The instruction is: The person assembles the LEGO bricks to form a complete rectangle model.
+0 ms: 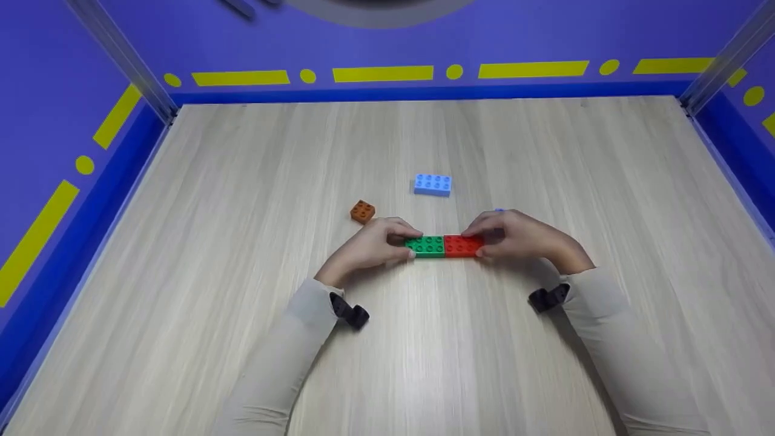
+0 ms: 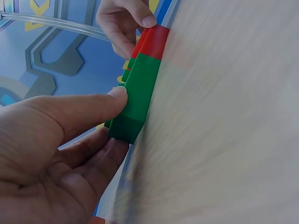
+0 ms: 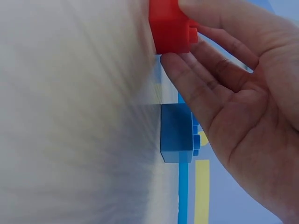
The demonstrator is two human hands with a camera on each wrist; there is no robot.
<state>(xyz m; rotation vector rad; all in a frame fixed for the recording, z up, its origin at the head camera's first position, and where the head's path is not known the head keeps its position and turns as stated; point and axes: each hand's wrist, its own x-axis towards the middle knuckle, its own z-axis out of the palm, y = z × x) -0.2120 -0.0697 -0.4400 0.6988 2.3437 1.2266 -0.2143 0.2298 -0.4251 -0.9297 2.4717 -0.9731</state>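
Note:
A green toy brick (image 1: 426,247) and a red toy brick (image 1: 463,246) lie end to end in one line on the table, studs up. My left hand (image 1: 382,243) pinches the green brick at its outer end, thumb on the near side and fingers around the far side. The right hand (image 1: 519,235) holds the red brick by its outer end in the same way. In the left wrist view the ends of the green brick (image 2: 138,95) and the red brick (image 2: 153,43) meet. Beside the right hand stands a blue brick (image 3: 176,133), mostly hidden by that hand in the head view.
A small orange-brown brick (image 1: 362,211) sits just beyond the left hand. Farther back is a light blue brick (image 1: 433,185). The wooden table (image 1: 181,242) is bordered by blue walls with yellow marks at the back and both sides.

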